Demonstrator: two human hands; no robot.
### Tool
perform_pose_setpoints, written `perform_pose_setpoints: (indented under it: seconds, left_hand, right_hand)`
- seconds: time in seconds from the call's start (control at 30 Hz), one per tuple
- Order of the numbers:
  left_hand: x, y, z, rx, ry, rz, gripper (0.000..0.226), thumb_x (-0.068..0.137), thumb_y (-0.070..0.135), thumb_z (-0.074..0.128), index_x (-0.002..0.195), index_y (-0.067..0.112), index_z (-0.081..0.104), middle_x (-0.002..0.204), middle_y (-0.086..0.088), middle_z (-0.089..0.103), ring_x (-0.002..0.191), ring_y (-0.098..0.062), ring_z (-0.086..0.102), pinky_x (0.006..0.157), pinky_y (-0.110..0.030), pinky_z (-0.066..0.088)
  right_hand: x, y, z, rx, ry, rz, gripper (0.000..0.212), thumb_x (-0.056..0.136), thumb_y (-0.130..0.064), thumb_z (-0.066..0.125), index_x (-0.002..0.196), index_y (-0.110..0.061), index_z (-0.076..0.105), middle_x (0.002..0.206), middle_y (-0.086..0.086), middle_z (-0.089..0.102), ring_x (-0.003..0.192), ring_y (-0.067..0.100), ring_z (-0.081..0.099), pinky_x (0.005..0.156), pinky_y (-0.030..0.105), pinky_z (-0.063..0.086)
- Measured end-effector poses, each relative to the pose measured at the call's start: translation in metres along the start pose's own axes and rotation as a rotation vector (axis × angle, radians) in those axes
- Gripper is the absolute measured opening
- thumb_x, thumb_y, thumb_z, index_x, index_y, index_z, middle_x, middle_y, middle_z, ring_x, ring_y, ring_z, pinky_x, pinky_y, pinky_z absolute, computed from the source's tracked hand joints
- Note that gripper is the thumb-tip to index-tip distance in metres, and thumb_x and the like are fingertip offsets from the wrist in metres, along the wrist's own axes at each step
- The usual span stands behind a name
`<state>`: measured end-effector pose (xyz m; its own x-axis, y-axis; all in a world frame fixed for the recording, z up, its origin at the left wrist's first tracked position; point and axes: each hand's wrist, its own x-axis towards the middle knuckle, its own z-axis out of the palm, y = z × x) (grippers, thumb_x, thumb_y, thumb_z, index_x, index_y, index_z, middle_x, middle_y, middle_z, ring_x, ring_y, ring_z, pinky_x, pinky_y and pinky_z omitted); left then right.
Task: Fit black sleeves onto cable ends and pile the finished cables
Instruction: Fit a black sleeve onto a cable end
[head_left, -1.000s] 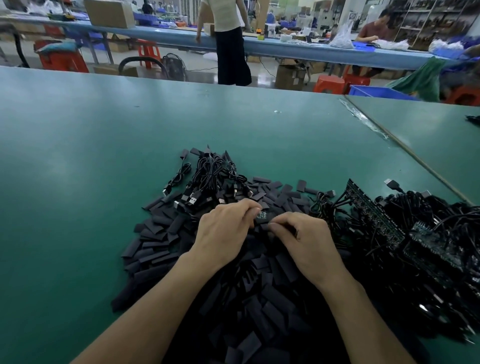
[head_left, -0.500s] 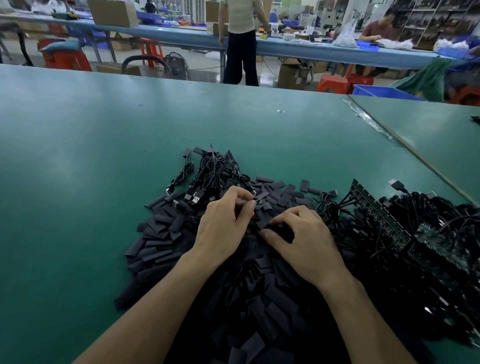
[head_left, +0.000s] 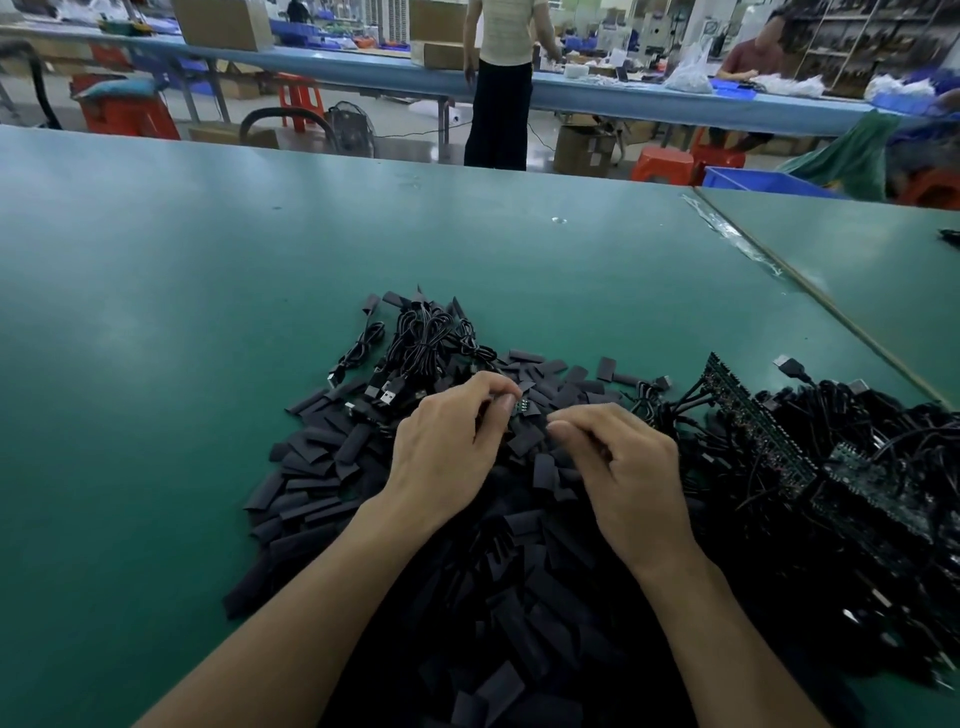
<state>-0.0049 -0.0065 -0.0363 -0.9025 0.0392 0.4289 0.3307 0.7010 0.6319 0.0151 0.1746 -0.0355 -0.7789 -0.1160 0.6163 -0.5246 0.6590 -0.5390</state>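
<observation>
I am working at the worktop (head_left: 208, 312) with the sleeves (head_left: 322, 467) heaped under my wrists, the cables (head_left: 857, 441) tangled at my right and the finished pile (head_left: 426, 338) just beyond, so each is sitting within reach. My left hand (head_left: 447, 447) is pinching a cable end (head_left: 521, 408), pointing it toward my right hand (head_left: 623, 467). That hand is hovering just beside it with fingers curled close, and I cannot tell whether it is holding a sleeve.

Green tabletop (head_left: 208, 260); behind it a long blue workbench (head_left: 649, 101), red stools (head_left: 662, 163), cardboard boxes (head_left: 223, 23), a standing person (head_left: 501, 83), shelving (head_left: 852, 41) far right.
</observation>
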Motion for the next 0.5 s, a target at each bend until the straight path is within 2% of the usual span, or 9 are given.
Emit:
perform_pose_setpoints:
  seconds: [0.1, 0.17, 0.27, 0.33, 0.37, 0.43, 0.47, 0.5]
  left_hand:
    - [0.002, 0.003, -0.001, -0.025, 0.007, -0.008, 0.013, 0.099, 0.037, 0.056, 0.110, 0.043, 0.058, 0.080, 0.028, 0.060, 0.076, 0.010, 0.056, 0.062, -0.019, 0.041]
    - [0.003, 0.005, -0.002, -0.048, -0.014, 0.010, 0.015, 0.100, 0.035, 0.055, 0.113, 0.043, 0.058, 0.083, 0.025, 0.065, 0.080, 0.005, 0.061, 0.065, -0.026, 0.049]
    - [0.000, 0.007, 0.000, -0.083, -0.053, 0.042, 0.018, 0.102, 0.034, 0.054, 0.117, 0.040, 0.059, 0.083, 0.027, 0.066, 0.082, 0.005, 0.063, 0.071, -0.032, 0.056]
    - [-0.004, 0.006, 0.004, -0.084, -0.080, 0.047, 0.019, 0.102, 0.033, 0.054, 0.120, 0.037, 0.060, 0.085, 0.023, 0.070, 0.078, 0.004, 0.065, 0.073, -0.036, 0.057]
    - [-0.005, 0.005, 0.006, -0.071, -0.089, 0.044, 0.020, 0.102, 0.033, 0.054, 0.121, 0.037, 0.060, 0.086, 0.021, 0.071, 0.076, 0.003, 0.065, 0.072, -0.037, 0.057]
    - [-0.007, 0.003, 0.008, -0.059, -0.091, 0.034, 0.022, 0.102, 0.034, 0.054, 0.122, 0.038, 0.061, 0.088, 0.019, 0.072, 0.073, 0.002, 0.065, 0.071, -0.038, 0.057]
    - [-0.006, 0.002, 0.009, -0.078, -0.085, 0.026, 0.022, 0.101, 0.034, 0.055, 0.122, 0.037, 0.062, 0.088, 0.019, 0.073, 0.073, 0.002, 0.066, 0.071, -0.038, 0.058]
    - [-0.006, 0.001, 0.008, -0.111, -0.077, 0.017, 0.023, 0.101, 0.033, 0.056, 0.122, 0.035, 0.064, 0.088, 0.018, 0.073, 0.074, 0.002, 0.067, 0.073, -0.038, 0.058]
  right_hand:
    - [0.001, -0.001, 0.000, 0.168, 0.107, 0.003, 0.028, 0.099, -0.044, 0.054, 0.097, -0.022, 0.071, 0.086, -0.012, 0.070, 0.078, 0.005, 0.069, 0.067, 0.027, 0.056]
    - [0.001, -0.003, -0.001, 0.309, 0.101, 0.100, 0.031, 0.099, -0.053, 0.049, 0.089, -0.029, 0.065, 0.078, -0.008, 0.069, 0.059, 0.009, 0.068, 0.054, 0.022, 0.053]
    - [0.000, -0.002, 0.001, 0.304, 0.078, 0.155, 0.022, 0.100, -0.048, 0.048, 0.087, -0.033, 0.058, 0.069, -0.006, 0.066, 0.045, 0.009, 0.060, 0.047, 0.015, 0.044]
    - [0.000, 0.001, 0.002, 0.228, 0.073, 0.150, 0.016, 0.100, -0.044, 0.049, 0.091, -0.034, 0.058, 0.064, -0.006, 0.061, 0.050, 0.010, 0.057, 0.049, 0.015, 0.042]
    - [0.000, 0.002, 0.002, 0.196, 0.058, 0.155, 0.016, 0.101, -0.043, 0.048, 0.099, -0.032, 0.059, 0.067, -0.010, 0.061, 0.060, 0.009, 0.059, 0.054, 0.013, 0.043]
    - [0.002, 0.005, 0.004, 0.149, -0.015, 0.199, 0.031, 0.103, -0.039, 0.044, 0.126, -0.023, 0.058, 0.098, -0.022, 0.062, 0.088, 0.000, 0.059, 0.075, 0.002, 0.039]
    - [0.002, 0.007, 0.005, 0.135, -0.063, 0.221, 0.040, 0.104, -0.037, 0.042, 0.139, -0.019, 0.052, 0.109, -0.018, 0.059, 0.096, -0.004, 0.054, 0.082, -0.001, 0.035]
    - [0.003, 0.008, 0.006, 0.124, -0.107, 0.232, 0.045, 0.106, -0.035, 0.039, 0.147, -0.018, 0.044, 0.110, -0.014, 0.056, 0.096, -0.006, 0.050, 0.083, 0.000, 0.033]
